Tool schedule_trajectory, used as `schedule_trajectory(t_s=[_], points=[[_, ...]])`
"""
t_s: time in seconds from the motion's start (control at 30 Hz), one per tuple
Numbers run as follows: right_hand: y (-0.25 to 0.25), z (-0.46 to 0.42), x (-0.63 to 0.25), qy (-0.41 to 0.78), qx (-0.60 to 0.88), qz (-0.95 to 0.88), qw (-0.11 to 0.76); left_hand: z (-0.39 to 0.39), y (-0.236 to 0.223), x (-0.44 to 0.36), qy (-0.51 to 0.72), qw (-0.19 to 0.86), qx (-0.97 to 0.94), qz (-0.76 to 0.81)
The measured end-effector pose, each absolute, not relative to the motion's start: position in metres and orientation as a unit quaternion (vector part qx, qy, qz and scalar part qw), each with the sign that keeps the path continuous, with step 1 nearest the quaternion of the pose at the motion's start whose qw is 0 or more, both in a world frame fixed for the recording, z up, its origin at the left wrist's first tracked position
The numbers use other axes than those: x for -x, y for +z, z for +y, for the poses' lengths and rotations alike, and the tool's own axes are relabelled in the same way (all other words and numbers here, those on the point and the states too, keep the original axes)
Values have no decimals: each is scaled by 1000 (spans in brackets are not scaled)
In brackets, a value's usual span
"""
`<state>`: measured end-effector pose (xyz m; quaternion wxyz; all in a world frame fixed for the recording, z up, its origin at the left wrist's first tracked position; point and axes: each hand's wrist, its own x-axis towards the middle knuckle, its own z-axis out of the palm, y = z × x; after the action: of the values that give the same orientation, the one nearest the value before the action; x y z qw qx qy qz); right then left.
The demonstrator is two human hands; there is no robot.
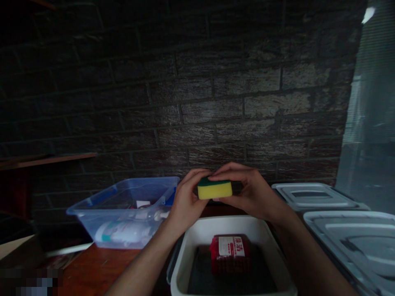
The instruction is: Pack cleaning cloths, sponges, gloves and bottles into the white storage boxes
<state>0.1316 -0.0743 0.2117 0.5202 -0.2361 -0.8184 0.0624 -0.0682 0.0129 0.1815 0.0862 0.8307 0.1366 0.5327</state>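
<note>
Both my hands hold a yellow sponge with a green scouring top [214, 189] in the air over the table. My left hand [186, 200] grips its left end, with fingers curled round it. My right hand [249, 192] covers its right end and top, fingers closed on it. Directly below stands a white tub [188, 247] with a dark bottom, and in it lies a red packet with a white label [230, 253].
A clear blue-tinted plastic bin [123, 193] with bottles inside stands at the left on the reddish wooden table [92, 269]. Two grey lidded bins [311, 196] [358, 240] stand at the right. A dark brick wall [216, 102] rises behind, and a wooden shelf [46, 159] juts out at the left.
</note>
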Motion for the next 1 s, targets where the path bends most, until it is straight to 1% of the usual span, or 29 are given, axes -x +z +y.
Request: schedule_trajectory(t_s=[0.13, 0.2, 0.4, 0.57, 0.63, 0.7, 0.83, 0.93, 1.0], points=[[213, -76, -132, 53, 236, -826, 509, 12, 183, 67, 534, 95, -826, 155], [214, -77, -133, 43, 241, -827, 506, 12, 184, 65, 535, 134, -819, 160], [212, -75, -134, 36, 250, -825, 505, 6, 187, 62, 524, 342, -765, 152], [208, -70, -139, 63, 243, -817, 519, 7, 192, 73, 484, 549, -671, 118], [208, -70, -140, 68, 241, -814, 524, 9, 196, 77, 479, 600, -633, 101], [208, -70, -140, 67, 242, -819, 516, 10, 199, 79, 494, 615, -606, 106], [207, -67, -139, 66, 246, -824, 506, 7, 201, 77, 489, 595, -624, 132], [205, -63, -140, 87, 255, -790, 551, 1, 200, 75, 510, 571, -631, 127], [204, -61, -141, 165, 262, -750, 585, -5, 200, 73, 547, 534, -632, 126]])
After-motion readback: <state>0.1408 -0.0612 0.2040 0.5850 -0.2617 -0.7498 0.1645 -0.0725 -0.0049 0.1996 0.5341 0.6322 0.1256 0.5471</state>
